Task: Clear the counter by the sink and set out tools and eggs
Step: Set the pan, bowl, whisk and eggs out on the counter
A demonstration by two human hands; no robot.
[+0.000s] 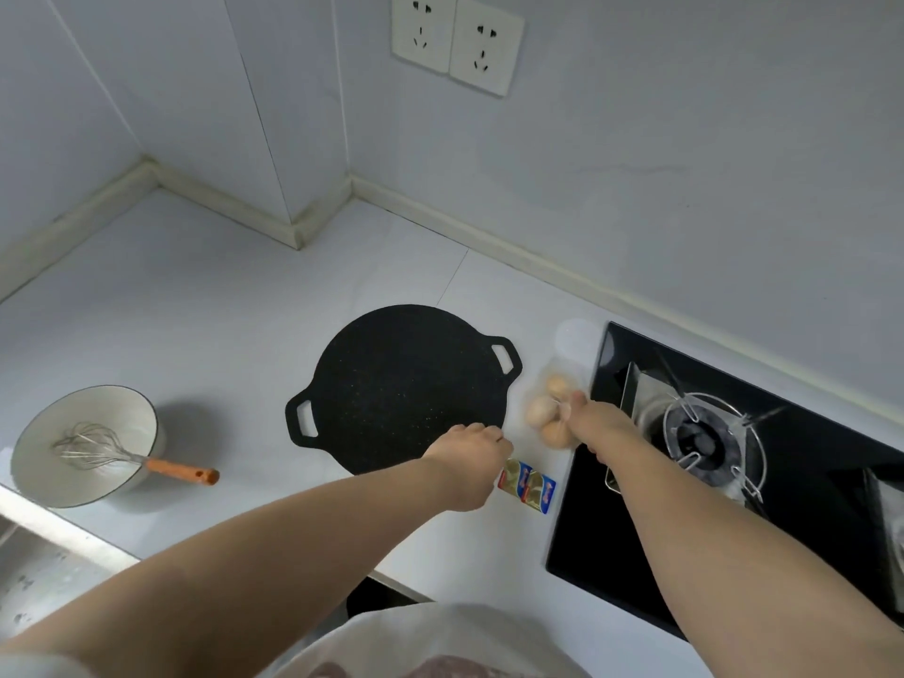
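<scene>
A white tabletop [195,305] seen from above, with a sink [39,570] at its near left edge. The eggs [542,409] sit in clear packaging [573,341] at the tabletop's right edge, against the stove [807,482]. The right hand [589,417] seems to pinch that packaging. The left hand [467,452] hovers over foil packets [531,487] beside a black griddle pan [401,384], its fingers hidden, so I cannot tell its grip. A whisk [98,450] rests in a bowl [44,482] near the sink.

Left arm [293,545] and right arm [709,521] are being stretched forward; left hand [467,457] is being kept knuckles-up, fingers tucked under, right hand [589,420] being bunched, thumb on top.
</scene>
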